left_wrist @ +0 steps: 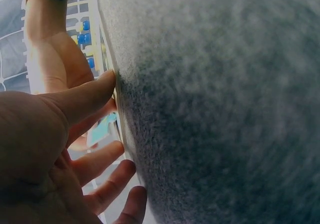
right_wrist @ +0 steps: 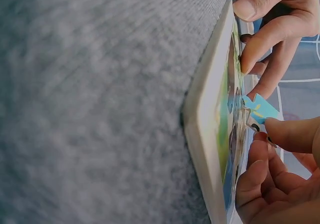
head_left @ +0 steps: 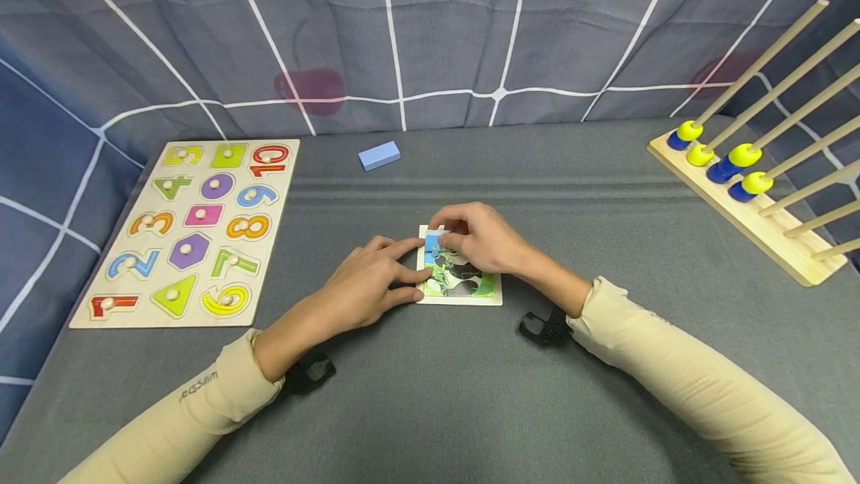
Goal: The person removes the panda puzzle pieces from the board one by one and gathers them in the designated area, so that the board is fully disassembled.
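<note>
A small panda jigsaw puzzle in a pale wooden frame [head_left: 463, 302] lies on the grey table in the head view. My left hand [head_left: 366, 284] rests at the frame's left side, its fingers stretched out and touching the edge and the picture. Between thumb and fingers, my right hand [head_left: 485, 237] pinches a light-blue puzzle piece [right_wrist: 264, 109] with a bit of black and white on it. That piece stands tilted up from the picture in the right wrist view. The right hand covers the upper right part of the puzzle from above.
At the left lies a wooden number and shape board [head_left: 263, 305] with knobbed pieces. A blue block [head_left: 379, 156] sits near the back. To the right stands a wooden peg rack [head_left: 799, 256] with yellow and blue beads. Behind hangs a checked curtain [head_left: 443, 36].
</note>
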The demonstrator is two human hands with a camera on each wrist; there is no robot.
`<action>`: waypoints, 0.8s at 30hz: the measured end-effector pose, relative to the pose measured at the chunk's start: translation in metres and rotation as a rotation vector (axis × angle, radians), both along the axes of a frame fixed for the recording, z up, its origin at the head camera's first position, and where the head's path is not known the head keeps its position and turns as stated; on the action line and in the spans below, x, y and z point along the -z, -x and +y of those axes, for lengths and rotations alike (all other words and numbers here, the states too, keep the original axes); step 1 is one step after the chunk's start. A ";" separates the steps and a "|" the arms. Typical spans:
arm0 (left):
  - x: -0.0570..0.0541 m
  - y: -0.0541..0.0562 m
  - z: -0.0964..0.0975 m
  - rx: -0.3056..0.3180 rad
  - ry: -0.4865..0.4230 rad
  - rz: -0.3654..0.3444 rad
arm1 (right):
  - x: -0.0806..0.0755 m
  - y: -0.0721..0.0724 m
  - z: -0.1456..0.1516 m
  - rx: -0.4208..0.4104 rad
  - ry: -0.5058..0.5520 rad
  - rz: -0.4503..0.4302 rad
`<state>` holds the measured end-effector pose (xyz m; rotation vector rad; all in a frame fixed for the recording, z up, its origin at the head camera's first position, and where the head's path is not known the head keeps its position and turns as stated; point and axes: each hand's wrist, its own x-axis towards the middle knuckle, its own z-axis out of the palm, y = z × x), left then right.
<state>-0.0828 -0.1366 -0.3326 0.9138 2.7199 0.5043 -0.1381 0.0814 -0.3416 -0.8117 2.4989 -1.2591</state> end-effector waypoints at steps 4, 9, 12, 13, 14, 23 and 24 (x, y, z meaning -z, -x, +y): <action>0.000 0.000 0.000 0.000 0.006 -0.003 | 0.000 0.000 0.002 0.019 0.021 -0.039; 0.000 0.000 0.001 -0.004 0.007 -0.005 | 0.000 0.001 0.003 0.021 0.049 -0.076; 0.000 0.000 0.001 -0.003 0.008 0.000 | -0.001 0.001 0.004 0.013 0.063 -0.084; 0.001 0.000 0.001 -0.002 0.009 0.002 | -0.001 0.001 0.004 0.012 0.067 -0.087; 0.001 0.000 0.001 -0.003 0.010 -0.001 | -0.001 0.001 0.005 0.015 0.070 -0.092; 0.001 0.000 0.001 0.002 0.016 0.006 | -0.007 0.000 0.016 0.032 0.116 -0.178; 0.001 0.000 0.001 -0.002 0.017 0.001 | -0.008 0.000 0.019 0.039 0.115 -0.178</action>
